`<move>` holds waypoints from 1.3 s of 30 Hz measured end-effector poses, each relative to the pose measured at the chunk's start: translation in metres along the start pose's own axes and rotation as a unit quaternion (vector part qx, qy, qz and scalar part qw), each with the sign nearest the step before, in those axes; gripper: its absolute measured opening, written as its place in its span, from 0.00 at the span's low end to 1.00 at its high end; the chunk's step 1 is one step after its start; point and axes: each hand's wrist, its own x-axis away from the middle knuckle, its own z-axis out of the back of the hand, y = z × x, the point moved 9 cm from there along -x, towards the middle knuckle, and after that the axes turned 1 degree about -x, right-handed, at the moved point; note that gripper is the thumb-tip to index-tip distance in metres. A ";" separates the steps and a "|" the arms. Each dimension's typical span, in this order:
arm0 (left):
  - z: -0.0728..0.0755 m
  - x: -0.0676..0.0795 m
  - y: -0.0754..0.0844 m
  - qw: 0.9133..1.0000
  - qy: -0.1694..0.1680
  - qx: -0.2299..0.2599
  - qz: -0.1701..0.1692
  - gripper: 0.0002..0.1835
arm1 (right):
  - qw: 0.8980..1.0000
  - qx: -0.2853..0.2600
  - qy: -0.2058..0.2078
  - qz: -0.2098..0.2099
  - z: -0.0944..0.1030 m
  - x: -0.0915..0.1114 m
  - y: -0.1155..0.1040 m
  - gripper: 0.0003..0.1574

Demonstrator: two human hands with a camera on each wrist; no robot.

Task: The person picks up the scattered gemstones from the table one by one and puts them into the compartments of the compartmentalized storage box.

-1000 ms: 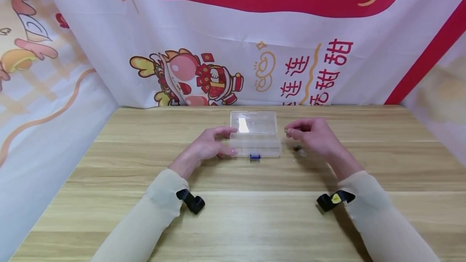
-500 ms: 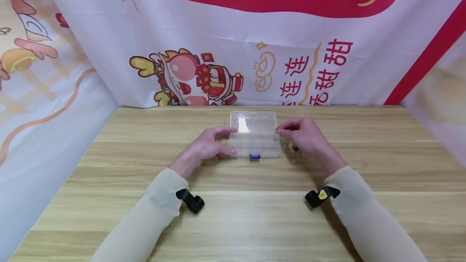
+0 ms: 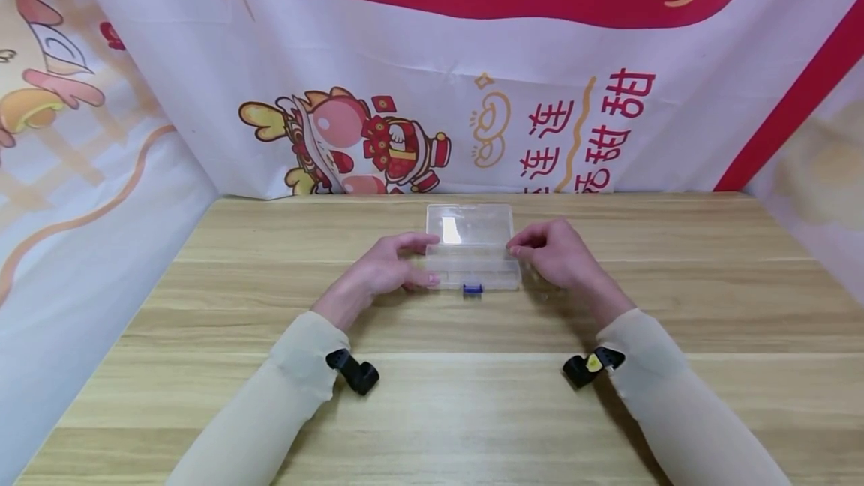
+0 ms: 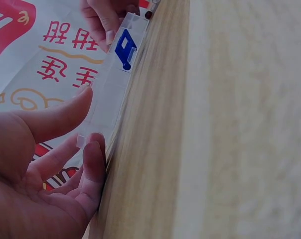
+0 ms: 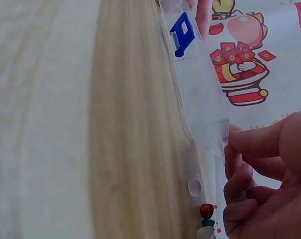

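Note:
A clear plastic compartment box [image 3: 472,276] with a blue latch [image 4: 125,49] lies on the table, its lid [image 3: 479,223] folded back. My left hand [image 3: 391,265] holds the box's left end, thumb at the front edge and fingers behind. At the opposite end, my right hand [image 3: 556,252] has thumb and index finger pinched together at the rim. The small pale bead seen there earlier is hidden by the fingertips. In the right wrist view, a clear bead [image 5: 195,187], a red-brown bead [image 5: 207,210], a teal bead [image 5: 208,223] and a whitish bead [image 5: 205,232] lie beside the box.
A wooden table [image 3: 445,403] lies under both arms. Behind it hangs a printed white and red cloth [image 3: 405,43], close beyond the open lid. Black wrist cameras sit on both sleeves.
My right hand has moved left from beside the box to its right rim, over the small beads, which it now mostly covers in the head view. The left hand has stayed in place.

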 end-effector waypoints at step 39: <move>0.000 0.000 -0.001 1.000 0.006 -0.011 -0.003 0.35 | 0.998 0.057 0.006 0.012 -0.002 0.003 -0.004 0.10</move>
